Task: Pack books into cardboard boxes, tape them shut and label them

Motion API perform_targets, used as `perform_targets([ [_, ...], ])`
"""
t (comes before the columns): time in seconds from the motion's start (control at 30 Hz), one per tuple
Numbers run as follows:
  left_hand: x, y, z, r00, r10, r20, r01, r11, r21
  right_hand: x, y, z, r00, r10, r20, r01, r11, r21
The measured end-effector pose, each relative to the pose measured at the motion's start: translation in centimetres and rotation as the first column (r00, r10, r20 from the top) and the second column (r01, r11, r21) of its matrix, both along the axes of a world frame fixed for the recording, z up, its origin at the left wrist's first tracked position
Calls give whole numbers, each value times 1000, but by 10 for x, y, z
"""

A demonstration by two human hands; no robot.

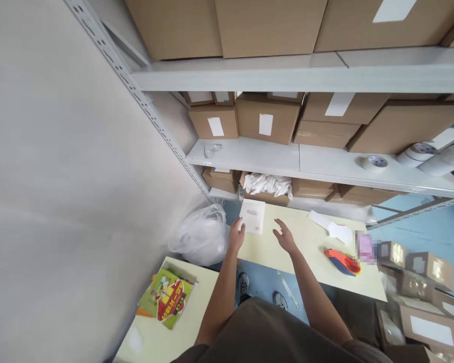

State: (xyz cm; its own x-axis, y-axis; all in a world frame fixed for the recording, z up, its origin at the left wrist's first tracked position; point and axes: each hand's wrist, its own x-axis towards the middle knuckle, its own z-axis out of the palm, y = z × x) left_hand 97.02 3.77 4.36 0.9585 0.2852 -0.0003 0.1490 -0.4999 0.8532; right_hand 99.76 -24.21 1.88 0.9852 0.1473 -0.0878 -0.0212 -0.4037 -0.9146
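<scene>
My left hand (236, 235) is at the left edge of a flat white packet (254, 216) with a faint print on it, near the far left end of the pale yellow table (295, 237). Its thumb and fingers are apart; whether they touch the packet I cannot tell. My right hand (285, 237) hovers to the right of the packet, over the table, fingers spread and holding nothing. Farther right on the table lie orange and blue shoe insoles (342, 262), white paper pieces (331, 227) and a blurred-out pink item (365, 247).
Metal shelving (249, 154) with cardboard boxes (267, 121), tape rolls (375, 163) and white cloth gloves (268, 184) rises behind the table. A stuffed plastic bag (202, 237) sits at left. Colourful packs (168, 297) lie on a second table (200, 277). Boxes (427, 325) are stacked at right.
</scene>
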Motion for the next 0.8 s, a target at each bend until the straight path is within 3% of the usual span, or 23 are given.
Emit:
perform_targets([
  [0.17, -45, -41, 27, 998, 69, -4, -69, 998, 11, -8, -19, 26, 991, 105, 80, -107, 994, 23],
  [0.37, -121, -76, 40, 983, 171, -63, -172, 985, 2, -49, -34, 25, 967, 249, 55, -251, 967, 40],
  [0.6, -226, -56, 45, 928, 371, -48, -371, 929, 9, -110, -4, 31, 871, 485, 86, -482, 875, -47],
  [0.8, -349, -22, 39, 819, 573, -16, -573, 819, 1, -172, 70, 45, 700, 705, 114, -698, 709, -98],
])
